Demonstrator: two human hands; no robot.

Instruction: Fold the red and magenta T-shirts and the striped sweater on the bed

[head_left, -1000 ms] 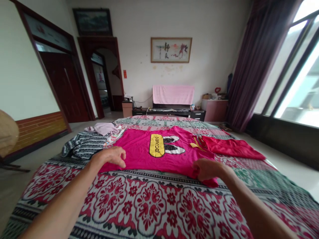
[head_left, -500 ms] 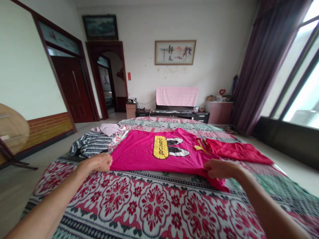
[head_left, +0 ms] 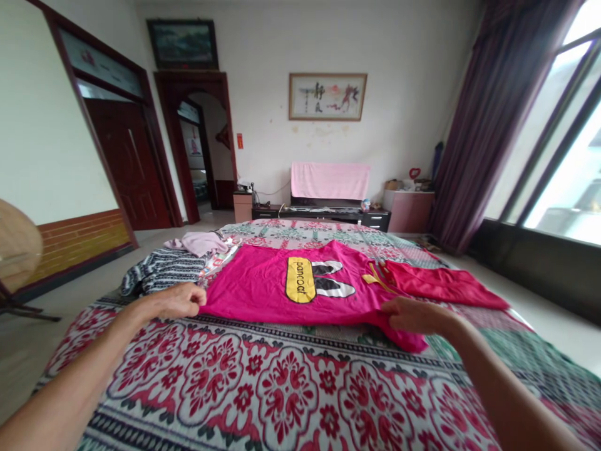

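A bright pink T-shirt (head_left: 263, 282) lies sideways across the patterned bedspread (head_left: 291, 388), its yellow label print and cartoon eyes facing up. My left hand (head_left: 181, 299) pinches the near corner of its hem on the left. On the right, my right hand (head_left: 408, 315) grips the shirt's near edge by the shoulder, and the sleeve hangs down past the fingers onto the bedspread. Between the two hands the near edge runs nearly straight. The yellow-trimmed neckline is at the shirt's right end.
Left of the shirt lie a black-and-white patterned garment (head_left: 164, 270) and a pale pink cloth (head_left: 197, 243). A folded red garment (head_left: 446, 285) rests at the right. Beyond the bed stand a low cabinet (head_left: 375, 220) and a pink-draped screen (head_left: 331, 180).
My left hand has shifted slightly left with the hem corner, and the near edge looks a little tauter. My right hand keeps its hold. The whole view has moved slightly.
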